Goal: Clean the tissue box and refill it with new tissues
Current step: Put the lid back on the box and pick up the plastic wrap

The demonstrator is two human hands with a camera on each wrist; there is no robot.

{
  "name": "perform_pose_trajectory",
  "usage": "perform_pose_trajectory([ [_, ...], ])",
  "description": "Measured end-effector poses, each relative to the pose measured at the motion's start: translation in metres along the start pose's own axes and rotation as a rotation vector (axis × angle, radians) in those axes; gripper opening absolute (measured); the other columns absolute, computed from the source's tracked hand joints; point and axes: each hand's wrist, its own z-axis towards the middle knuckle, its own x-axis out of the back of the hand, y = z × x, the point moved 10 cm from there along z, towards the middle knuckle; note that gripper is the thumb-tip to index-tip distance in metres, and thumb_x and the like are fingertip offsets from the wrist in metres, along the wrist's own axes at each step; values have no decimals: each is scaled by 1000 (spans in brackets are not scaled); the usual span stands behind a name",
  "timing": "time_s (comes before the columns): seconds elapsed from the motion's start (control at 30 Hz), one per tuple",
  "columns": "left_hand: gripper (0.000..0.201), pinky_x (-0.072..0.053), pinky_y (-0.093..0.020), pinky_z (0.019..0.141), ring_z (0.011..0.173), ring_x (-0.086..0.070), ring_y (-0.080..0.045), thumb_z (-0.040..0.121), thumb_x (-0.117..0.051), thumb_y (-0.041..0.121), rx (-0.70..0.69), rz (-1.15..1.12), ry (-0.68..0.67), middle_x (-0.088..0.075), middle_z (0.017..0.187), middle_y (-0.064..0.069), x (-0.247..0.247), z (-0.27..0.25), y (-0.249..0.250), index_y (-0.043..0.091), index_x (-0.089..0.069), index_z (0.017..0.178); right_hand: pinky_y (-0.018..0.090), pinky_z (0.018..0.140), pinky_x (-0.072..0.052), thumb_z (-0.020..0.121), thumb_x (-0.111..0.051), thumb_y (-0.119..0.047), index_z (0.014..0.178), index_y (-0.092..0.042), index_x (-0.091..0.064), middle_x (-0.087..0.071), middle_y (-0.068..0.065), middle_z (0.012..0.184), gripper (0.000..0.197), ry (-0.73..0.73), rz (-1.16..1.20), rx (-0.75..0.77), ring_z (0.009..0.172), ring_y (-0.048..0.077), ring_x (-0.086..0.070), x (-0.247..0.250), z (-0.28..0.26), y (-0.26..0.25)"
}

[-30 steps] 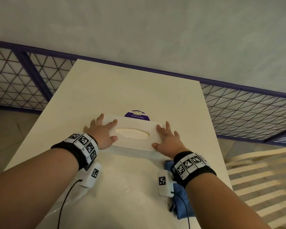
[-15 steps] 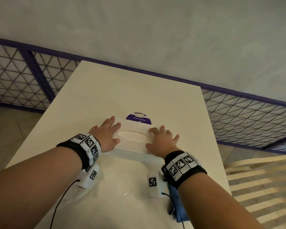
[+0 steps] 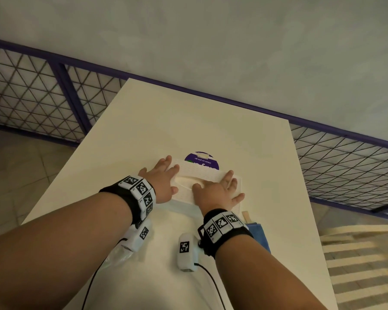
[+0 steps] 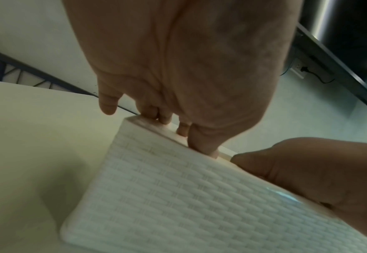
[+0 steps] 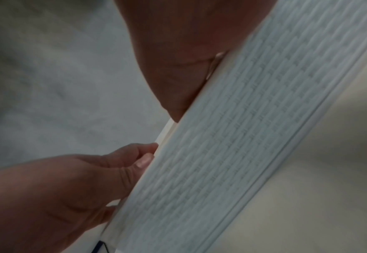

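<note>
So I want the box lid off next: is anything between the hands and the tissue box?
Nothing visible. The left hand and right hand already lie flat on the tissue box, one at each end of its top. The purple pack sits behind it and the blue cloth nearer, both clear of the hands.

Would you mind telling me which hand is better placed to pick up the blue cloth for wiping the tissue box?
Probably the right hand: the blue cloth lies just beside its wrist, at the table's right edge. The left hand lies on the far end of the tissue box.
</note>
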Motion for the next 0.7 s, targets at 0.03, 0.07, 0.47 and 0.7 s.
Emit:
perform_pose_trajectory([
  [0.03, 70, -11, -53, 117, 146, 13, -13, 95, -41, 42, -2, 1, 2, 22, 158, 3, 0, 0, 0, 29, -1, 151, 62, 110, 11, 82, -41, -51, 118, -37, -61, 15, 4, 160, 44, 17, 30, -5, 146, 29, 10, 2, 0, 1],
  [0.07, 69, -11, -53, 116, 146, 13, -13, 95, -41, 42, -2, 3, 1, 22, 158, 3, 0, 0, -1, 29, -1, 151, 61, 111, 11, 82, -42, -47, 117, -39, -62, 12, 2, 160, 41, 30, 65, -10, 146, 28, 8, 3, 0, 2],
  [0.47, 69, -11, -54, 116, 146, 15, -14, 96, -39, 40, -8, 7, 2, 23, 157, 2, -2, 3, 1, 29, 1, 151, 58, 115, 3, 90, -54, -37, 83, -36, -61, -16, -9, 159, 9, 59, 507, 25, 146, 25, -11, 32, -6, 15],
  [0.7, 68, -7, -54, 116, 146, 14, -13, 96, -37, 42, -10, 12, 27, 22, 158, 4, -2, 2, 0, 29, 2, 151, 51, 106, -35, 85, -58, -32, 97, -38, -62, -58, 0, 130, 14, 115, 700, -10, 116, 26, -54, 54, -1, 25],
])
